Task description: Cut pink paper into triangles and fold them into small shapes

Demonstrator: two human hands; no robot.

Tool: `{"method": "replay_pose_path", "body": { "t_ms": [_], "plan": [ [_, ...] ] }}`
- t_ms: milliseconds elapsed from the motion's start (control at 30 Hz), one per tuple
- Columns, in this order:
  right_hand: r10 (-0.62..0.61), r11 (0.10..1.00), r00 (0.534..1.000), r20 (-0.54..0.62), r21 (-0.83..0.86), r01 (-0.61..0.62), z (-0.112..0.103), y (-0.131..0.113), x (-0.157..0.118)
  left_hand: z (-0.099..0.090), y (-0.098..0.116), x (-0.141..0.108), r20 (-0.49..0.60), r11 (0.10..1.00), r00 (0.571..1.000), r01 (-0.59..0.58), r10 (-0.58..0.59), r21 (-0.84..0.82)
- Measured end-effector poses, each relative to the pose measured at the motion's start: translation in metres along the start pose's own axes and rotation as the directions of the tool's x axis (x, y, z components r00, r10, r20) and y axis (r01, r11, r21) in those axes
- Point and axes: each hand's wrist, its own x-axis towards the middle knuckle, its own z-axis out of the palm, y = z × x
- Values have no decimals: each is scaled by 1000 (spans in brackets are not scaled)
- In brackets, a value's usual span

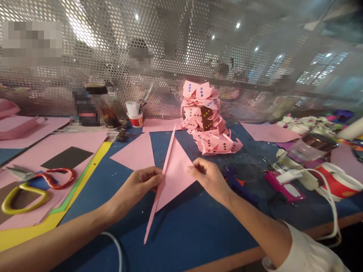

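My left hand (147, 179) pinches a sheet of pink paper (177, 173) along its left edge, where a long narrow strip is rolled or folded up. That rolled edge slants from upper right to lower left, its ends sticking out past the sheet. With thumb and fingers my right hand (205, 175) grips the sheet's right corner. The paper is held above the blue table (181, 241). Just behind my left hand lies another pink paper piece (136, 153). Farther back stands a stack of folded pink paper shapes (202, 109) with small coloured squares on them.
Scissors with red and yellow handles (56, 177) lie on coloured sheets at left. A lidded cup (106, 109) and a small red-and-white cup (136, 119) stand behind. On the right are a magenta device (286, 185), a white cable (331, 192) and a tipped red cup (337, 181). Perforated metal rises behind.
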Motion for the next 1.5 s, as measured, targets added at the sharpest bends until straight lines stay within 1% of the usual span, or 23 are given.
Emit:
{"method": "replay_pose_path", "body": {
  "t_ms": [100,167,200,267,333,400,433,467,567,667,767,867,967,1067,1200,1267,1333,1400,1467,1500],
  "plan": [
    [-23,998,1000,4,-56,24,2,0,-2,-6,-2,4,-1,999,1000,-12,12,38],
    [-82,993,996,-31,-90,79,3,2,-3,-11,-5,8,-11,997,999,-30,31,76],
    [-128,987,989,-68,-110,120,3,2,-3,-13,-7,10,-14,994,999,-40,42,103],
    [-247,959,956,-160,-180,217,3,5,-3,-18,-11,12,8,984,998,-62,61,169],
    [-380,902,899,-219,-304,307,1,5,-3,-22,-14,13,49,965,996,-81,71,251],
    [-498,814,844,-199,-444,375,-2,3,-4,-24,-16,13,81,937,994,-97,74,335],
    [-535,768,829,-164,-502,397,-2,2,-5,-24,-17,12,95,922,993,-105,75,371],
    [-554,729,823,-122,-548,410,-2,0,-5,-24,-18,11,112,908,991,-117,78,402],
    [-548,646,836,-4,-636,421,0,-2,-6,-24,-20,10,164,868,982,-160,92,471],
    [-507,608,858,86,-669,427,5,4,-5,-25,-22,10,176,829,977,-198,122,524],
    [-432,636,894,118,-663,395,7,12,-3,-26,-25,11,160,814,979,-196,128,547],
    [-364,682,923,120,-641,353,8,16,-1,-27,-27,13,113,793,983,-184,145,581],
    [-322,707,940,115,-631,320,7,18,-1,-27,-28,14,78,743,980,-189,182,642],
    [-304,716,945,120,-626,310,6,22,1,-26,-27,13,52,706,982,-168,183,688],
    [-356,715,929,99,-611,339,7,22,1,-27,-27,13,19,707,983,-146,184,692],
    [-394,710,910,126,-588,389,7,17,-1,-27,-28,14,20,718,983,-148,184,680],
    [-424,703,877,225,-529,475,7,11,-4,-28,-29,16,18,731,984,-144,177,667],
    [-438,705,833,338,-446,552,9,6,-8,-29,-30,18,8,744,984,-138,176,654],
    [-420,712,804,421,-396,580,12,4,-13,-29,-30,19,-1,755,985,-130,171,643],
    [-404,716,797,450,-387,581,14,4,-14,-29,-30,19,-3,757,986,-126,166,641]
  ]
}}
